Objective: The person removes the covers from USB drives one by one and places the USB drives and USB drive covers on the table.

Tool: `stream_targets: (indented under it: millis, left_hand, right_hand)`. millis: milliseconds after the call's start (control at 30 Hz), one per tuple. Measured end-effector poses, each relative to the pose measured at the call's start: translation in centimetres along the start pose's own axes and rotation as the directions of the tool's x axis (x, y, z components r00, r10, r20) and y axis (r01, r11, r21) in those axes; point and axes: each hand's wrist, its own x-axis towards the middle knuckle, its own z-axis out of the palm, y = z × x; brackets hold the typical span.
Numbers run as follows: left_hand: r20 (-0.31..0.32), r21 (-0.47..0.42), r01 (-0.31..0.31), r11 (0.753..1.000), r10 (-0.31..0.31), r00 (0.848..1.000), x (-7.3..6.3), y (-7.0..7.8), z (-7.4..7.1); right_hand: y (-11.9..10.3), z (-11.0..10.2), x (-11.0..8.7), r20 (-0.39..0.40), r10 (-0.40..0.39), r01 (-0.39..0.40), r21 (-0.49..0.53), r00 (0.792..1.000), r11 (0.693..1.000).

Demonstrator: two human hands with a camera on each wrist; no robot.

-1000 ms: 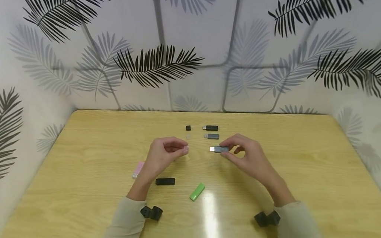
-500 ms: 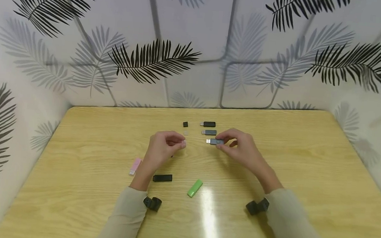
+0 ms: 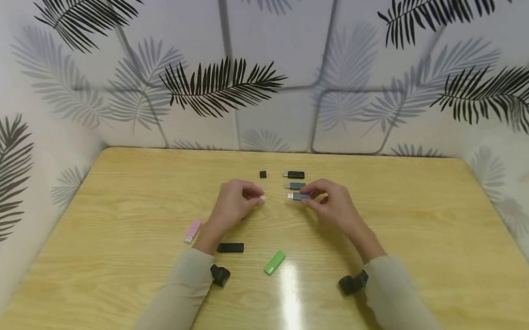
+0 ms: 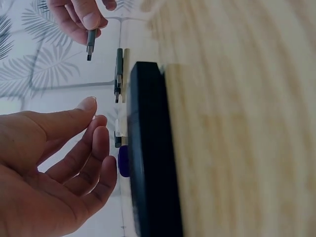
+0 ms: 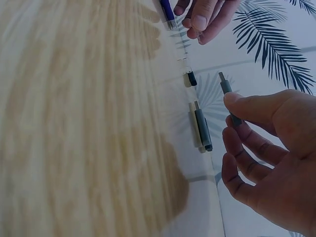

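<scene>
My right hand (image 3: 333,204) pinches a grey USB stick (image 5: 225,86) between thumb and fingers, its bare metal plug pointing left. Opposite it, my left hand (image 3: 235,207) pinches a tiny clear cap (image 5: 199,35), mostly covered by the fingertips. Just beyond the held stick lie a second grey USB stick (image 3: 295,186) and a black USB stick (image 3: 294,174), parallel, plugs to the left. Left of them are a small black cap (image 3: 262,174) and a clear cap (image 3: 263,186), close to my left fingertips.
On the wooden table (image 3: 120,273), nearer me, lie a pink USB stick (image 3: 192,231), a black stick (image 3: 230,247) and a green stick (image 3: 275,262). A dark blue stick (image 5: 167,11) sits by my left hand, mostly hidden in the head view. Leaf-patterned cloth (image 3: 268,113) stands behind.
My right hand has carried the grey USB stick away from me and slightly left, close to the row of laid sticks. My left hand has shifted slightly forward, still pinching the clear cap.
</scene>
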Motion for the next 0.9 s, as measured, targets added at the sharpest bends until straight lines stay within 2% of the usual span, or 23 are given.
stream_targets:
  millis: [267, 567, 900]
  left_hand:
    - [0.010, 0.075, 0.004, 0.997, -0.005, 1.000, 0.8, 0.0, 0.4]
    - [0.057, 0.069, 0.024, 0.997, -0.028, 0.998, 1.4, -0.5, 0.7]
    - [0.055, 0.118, 0.038, 0.992, -0.045, 0.997, 1.5, -0.3, 0.7]
  right_hand:
    - [0.4, 0.6, 0.5, 0.029, 0.061, -0.061, 0.009, 0.998, 0.998]
    - [0.6, 0.8, 1.0, 0.050, 0.102, -0.101, -0.024, 0.994, 0.995]
    - [0.6, 1.1, 1.3, 0.064, 0.078, -0.073, -0.082, 0.995, 0.994]
